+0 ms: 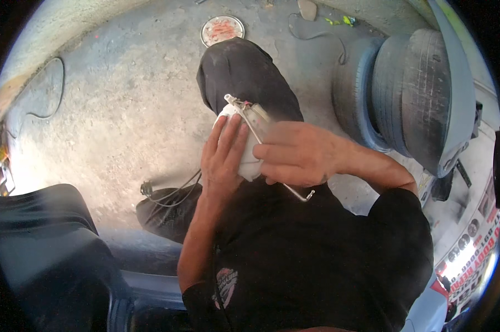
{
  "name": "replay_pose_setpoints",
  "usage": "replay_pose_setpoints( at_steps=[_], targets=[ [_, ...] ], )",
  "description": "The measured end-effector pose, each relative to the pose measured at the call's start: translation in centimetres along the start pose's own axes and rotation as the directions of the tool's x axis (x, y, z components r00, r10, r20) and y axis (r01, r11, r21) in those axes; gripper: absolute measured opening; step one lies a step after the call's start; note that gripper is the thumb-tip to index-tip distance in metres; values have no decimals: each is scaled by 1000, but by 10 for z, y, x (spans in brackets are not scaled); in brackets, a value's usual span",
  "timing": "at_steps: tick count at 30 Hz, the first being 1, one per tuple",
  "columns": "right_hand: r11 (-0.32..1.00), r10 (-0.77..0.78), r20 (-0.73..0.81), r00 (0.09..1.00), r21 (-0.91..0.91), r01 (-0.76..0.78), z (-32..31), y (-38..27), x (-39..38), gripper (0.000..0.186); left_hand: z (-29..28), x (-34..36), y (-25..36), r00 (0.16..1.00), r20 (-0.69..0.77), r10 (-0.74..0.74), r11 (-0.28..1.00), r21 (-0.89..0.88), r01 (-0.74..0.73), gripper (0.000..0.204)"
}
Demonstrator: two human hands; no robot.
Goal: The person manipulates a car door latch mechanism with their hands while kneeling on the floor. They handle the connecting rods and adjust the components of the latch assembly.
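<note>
A pale whitish part (252, 166) rests over my thigh, with a metal fitting at its far end; its exact kind is unclear. My left hand (222, 155) holds it from the left, fingers stretched along its surface. A thin metal rod (251, 126) runs slantwise across the part, from a flattened far end to a bent near tip. Closed around the rod's middle is my right hand (302, 154), its fingers curled and the back of the hand slightly blurred. Where the two pieces meet under the right fingers is hidden.
Several tyres (421, 94) stand at the right. A round lid-like dish with red smears (222, 30) lies on the concrete floor (122, 110) beyond my knee. A black seat-like surface (45, 238) fills the lower left. Cables (178, 193) lie beside my leg.
</note>
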State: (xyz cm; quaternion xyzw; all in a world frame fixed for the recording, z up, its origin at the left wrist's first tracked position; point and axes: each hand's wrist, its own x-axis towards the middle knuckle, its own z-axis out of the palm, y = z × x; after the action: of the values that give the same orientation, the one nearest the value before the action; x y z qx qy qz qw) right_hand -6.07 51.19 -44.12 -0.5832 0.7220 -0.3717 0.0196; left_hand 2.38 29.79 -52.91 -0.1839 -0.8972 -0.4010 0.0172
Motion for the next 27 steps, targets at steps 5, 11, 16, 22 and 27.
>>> replay_pose_setpoints(
  at_steps=[5, 11, 16, 22, 27],
  targets=[
    [999, 35, -79, 996, -34, -38, 5, -2, 4, 38, -2, 4, -1, 1000, -22, 0, 998, -66, -1, 59],
    [992, 92, -169, 981, -68, -104, 8, 0, 10, 37, -15, 11, 6, 998, 22, -50, 991, -125, 53, 58],
    [988, 117, -192, 974, -81, -135, 3, 0, 13, 35, -19, 13, 6, 996, 46, -79, 986, -145, 85, 52],
    [987, 126, -158, 979, -76, -140, 1, 1, 8, 37, -20, 12, 10, 996, 34, -82, 992, -91, 85, 64],
    [987, 155, -226, 962, -8, -161, -6, 4, 7, 31, -26, 16, 15, 996, 49, -80, 995, -58, 83, 66]
  ],
)
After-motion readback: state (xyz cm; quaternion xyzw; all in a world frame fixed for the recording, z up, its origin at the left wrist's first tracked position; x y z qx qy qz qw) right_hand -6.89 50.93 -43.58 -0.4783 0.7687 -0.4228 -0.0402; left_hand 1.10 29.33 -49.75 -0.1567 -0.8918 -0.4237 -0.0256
